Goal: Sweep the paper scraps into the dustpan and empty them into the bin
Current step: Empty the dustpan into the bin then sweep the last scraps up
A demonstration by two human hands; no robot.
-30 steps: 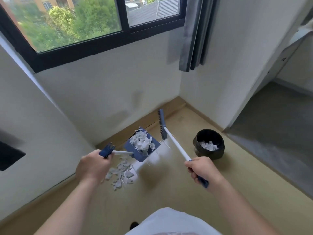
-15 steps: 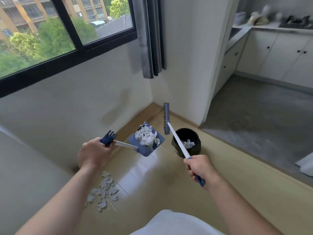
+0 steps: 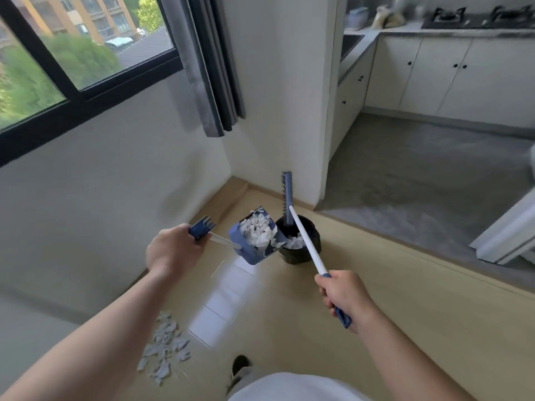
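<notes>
Over the far corner of the floor point(image 3: 376, 285), the left hand point(image 3: 170, 250) is wrapped shut around the blue grip of the dustpan point(image 3: 254, 238), which hangs in the air heaped with white paper scraps point(image 3: 259, 231), its right edge just beside the rim of the black bin point(image 3: 301, 241). To the right, the right hand point(image 3: 344, 293) is clenched around the near end of the brush point(image 3: 298, 227), whose white shaft crosses over the bin with the bristle head held up beyond it. More scraps already lie inside the bin, and a loose pile point(image 3: 166, 351) sits on the floor near the person's left arm, so another load seems due. Torn paper is feather-light and will likely flutter or spill if the pan tips fast; I judge a slow tilt from the handle, lip close over the opening, safest.
</notes>
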